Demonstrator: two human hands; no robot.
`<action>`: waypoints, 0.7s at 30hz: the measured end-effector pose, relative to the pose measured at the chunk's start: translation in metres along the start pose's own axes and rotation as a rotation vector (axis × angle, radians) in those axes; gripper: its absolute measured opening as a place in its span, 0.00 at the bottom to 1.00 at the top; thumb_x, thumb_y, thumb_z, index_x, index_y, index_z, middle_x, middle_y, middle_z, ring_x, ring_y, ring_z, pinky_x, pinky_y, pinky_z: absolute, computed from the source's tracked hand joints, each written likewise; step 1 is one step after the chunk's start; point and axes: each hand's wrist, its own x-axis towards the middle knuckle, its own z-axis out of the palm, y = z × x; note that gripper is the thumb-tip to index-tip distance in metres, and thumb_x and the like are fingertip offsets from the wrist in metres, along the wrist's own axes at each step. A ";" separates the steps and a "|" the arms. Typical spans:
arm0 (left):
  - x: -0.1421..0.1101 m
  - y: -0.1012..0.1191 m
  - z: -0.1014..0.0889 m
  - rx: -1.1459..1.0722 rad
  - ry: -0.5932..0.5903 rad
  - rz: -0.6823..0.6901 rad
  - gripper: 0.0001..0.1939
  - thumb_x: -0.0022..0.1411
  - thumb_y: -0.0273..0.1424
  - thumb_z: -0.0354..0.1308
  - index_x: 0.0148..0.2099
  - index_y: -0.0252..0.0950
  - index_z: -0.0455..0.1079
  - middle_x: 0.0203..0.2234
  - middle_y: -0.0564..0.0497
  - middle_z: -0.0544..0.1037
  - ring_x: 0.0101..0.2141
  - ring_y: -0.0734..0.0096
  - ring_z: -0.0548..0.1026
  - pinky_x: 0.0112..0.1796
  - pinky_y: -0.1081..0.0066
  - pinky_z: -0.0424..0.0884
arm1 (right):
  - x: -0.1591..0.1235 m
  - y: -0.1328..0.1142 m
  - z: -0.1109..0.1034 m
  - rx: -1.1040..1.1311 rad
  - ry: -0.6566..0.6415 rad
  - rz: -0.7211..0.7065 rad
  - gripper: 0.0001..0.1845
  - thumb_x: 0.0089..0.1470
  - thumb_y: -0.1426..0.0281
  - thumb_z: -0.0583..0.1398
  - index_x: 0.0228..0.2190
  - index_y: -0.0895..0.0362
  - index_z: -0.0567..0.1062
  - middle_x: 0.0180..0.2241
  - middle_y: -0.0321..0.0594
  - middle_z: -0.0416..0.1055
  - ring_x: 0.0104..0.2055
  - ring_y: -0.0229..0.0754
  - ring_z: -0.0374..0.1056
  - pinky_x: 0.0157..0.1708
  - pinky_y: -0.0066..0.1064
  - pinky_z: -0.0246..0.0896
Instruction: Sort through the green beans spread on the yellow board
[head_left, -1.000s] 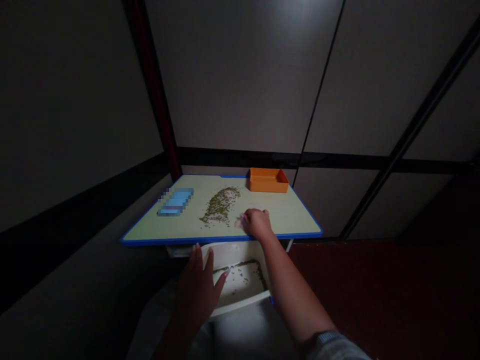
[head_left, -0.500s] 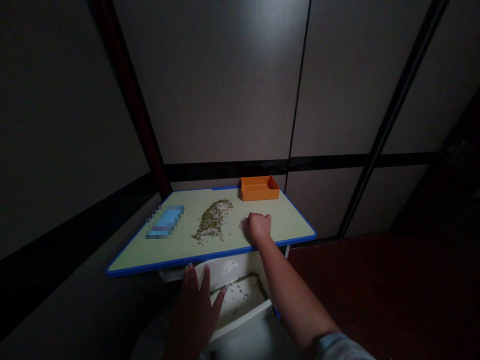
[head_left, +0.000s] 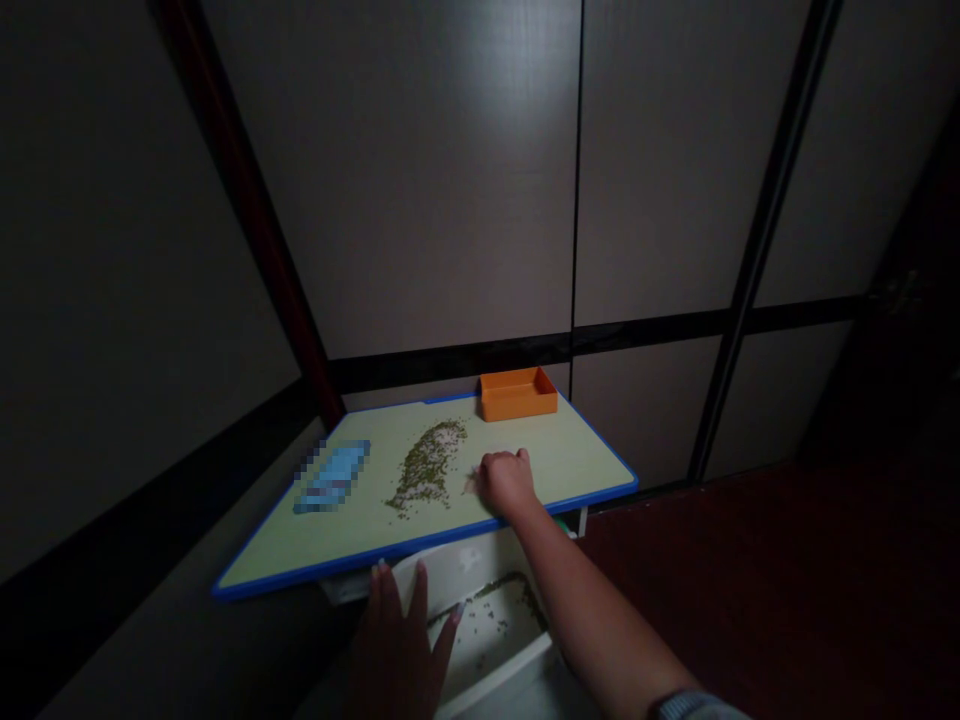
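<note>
My right hand (head_left: 508, 484) is closed in a fist low over the pale yellow board (head_left: 315, 545) with a blue rim. A small pale patch shows beside its fingers; what they hold, if anything, cannot be made out. Left of the fist lies a spread heap of small green beans (head_left: 426, 468), like mung beans, thinly scattered at its edges. My left hand (head_left: 401, 640) has its fingers spread at the near side of a white bin (head_left: 499, 680) under the board's front edge. More beans lie on the bin's floor and along its inner edges.
An orange open box (head_left: 520, 405) stands at the board's back edge. At the left lies a blurred-out blue flat item (head_left: 334, 478). Cabinet panels (head_left: 435, 200) rise right behind the board, and a dark red floor (head_left: 720, 590) is at the right.
My right fist has shifted slightly left, toward the bean heap, and a little nearer to me. The view has tilted so the board sits lower. My left hand stays by the bin.
</note>
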 end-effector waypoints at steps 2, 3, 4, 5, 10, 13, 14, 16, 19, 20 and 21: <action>0.001 0.002 -0.002 0.006 -0.008 -0.015 0.31 0.58 0.47 0.51 0.57 0.34 0.67 0.61 0.32 0.61 0.64 0.38 0.53 0.52 0.47 0.66 | 0.002 0.000 0.000 0.003 -0.001 -0.001 0.14 0.61 0.65 0.52 0.36 0.57 0.76 0.38 0.48 0.77 0.43 0.46 0.71 0.47 0.40 0.49; 0.001 0.002 -0.003 0.008 -0.013 -0.021 0.30 0.58 0.47 0.51 0.57 0.34 0.67 0.61 0.32 0.61 0.63 0.38 0.53 0.52 0.47 0.66 | 0.003 0.000 0.001 0.005 -0.002 -0.003 0.14 0.61 0.65 0.52 0.36 0.57 0.76 0.38 0.48 0.77 0.43 0.46 0.71 0.47 0.39 0.49; 0.001 0.003 -0.004 0.011 -0.019 -0.025 0.30 0.58 0.46 0.51 0.57 0.34 0.67 0.61 0.32 0.61 0.63 0.37 0.54 0.52 0.47 0.65 | 0.003 -0.001 0.001 0.007 -0.003 -0.005 0.14 0.61 0.65 0.53 0.36 0.57 0.76 0.38 0.48 0.77 0.43 0.46 0.71 0.46 0.39 0.49; 0.002 0.003 -0.005 0.013 -0.027 -0.026 0.30 0.58 0.46 0.51 0.57 0.33 0.67 0.61 0.31 0.61 0.63 0.37 0.54 0.52 0.47 0.65 | 0.004 -0.001 0.001 0.008 -0.005 -0.007 0.14 0.61 0.65 0.53 0.36 0.57 0.76 0.38 0.48 0.77 0.43 0.46 0.71 0.46 0.39 0.49; 0.002 0.002 -0.006 0.020 -0.042 -0.027 0.30 0.58 0.45 0.52 0.57 0.33 0.67 0.61 0.32 0.61 0.63 0.39 0.55 0.52 0.48 0.65 | 0.002 -0.003 -0.001 0.014 -0.013 -0.007 0.14 0.62 0.65 0.52 0.36 0.56 0.76 0.38 0.48 0.77 0.44 0.45 0.70 0.46 0.38 0.49; 0.002 0.002 -0.009 0.020 -0.044 -0.014 0.30 0.58 0.46 0.51 0.57 0.32 0.67 0.61 0.30 0.61 0.62 0.38 0.56 0.52 0.48 0.65 | 0.000 -0.003 -0.003 0.005 -0.013 -0.019 0.13 0.61 0.65 0.53 0.35 0.55 0.76 0.38 0.46 0.77 0.43 0.45 0.70 0.46 0.38 0.48; 0.002 0.002 -0.010 0.019 -0.043 -0.009 0.30 0.58 0.46 0.51 0.57 0.32 0.67 0.60 0.30 0.62 0.62 0.37 0.56 0.52 0.48 0.65 | -0.001 -0.003 -0.004 0.001 -0.012 -0.023 0.13 0.61 0.65 0.53 0.35 0.55 0.76 0.38 0.46 0.77 0.43 0.45 0.70 0.46 0.38 0.48; 0.002 0.002 -0.012 0.015 -0.040 -0.003 0.31 0.58 0.47 0.52 0.57 0.32 0.67 0.60 0.30 0.62 0.62 0.38 0.56 0.52 0.49 0.65 | -0.002 -0.003 -0.004 -0.006 -0.014 -0.024 0.13 0.62 0.65 0.52 0.35 0.55 0.76 0.38 0.45 0.77 0.44 0.45 0.70 0.46 0.38 0.48; 0.002 0.002 -0.014 0.012 -0.032 -0.002 0.31 0.58 0.47 0.52 0.57 0.32 0.67 0.59 0.31 0.64 0.62 0.38 0.57 0.52 0.50 0.65 | -0.002 -0.003 -0.004 -0.011 -0.034 -0.014 0.13 0.62 0.65 0.52 0.36 0.54 0.75 0.39 0.45 0.76 0.44 0.44 0.69 0.46 0.38 0.48; 0.002 0.002 -0.014 0.012 -0.032 -0.002 0.31 0.58 0.47 0.52 0.57 0.32 0.68 0.59 0.31 0.64 0.62 0.39 0.57 0.53 0.50 0.65 | -0.002 -0.003 -0.003 -0.013 -0.042 -0.012 0.13 0.62 0.65 0.52 0.37 0.54 0.75 0.40 0.45 0.76 0.45 0.44 0.69 0.46 0.38 0.48; 0.002 0.002 -0.014 0.012 -0.033 -0.003 0.31 0.57 0.47 0.52 0.56 0.32 0.68 0.59 0.31 0.65 0.62 0.39 0.58 0.53 0.50 0.65 | -0.003 -0.003 -0.003 -0.013 -0.050 -0.012 0.13 0.62 0.64 0.52 0.37 0.53 0.75 0.40 0.44 0.76 0.45 0.44 0.69 0.46 0.38 0.48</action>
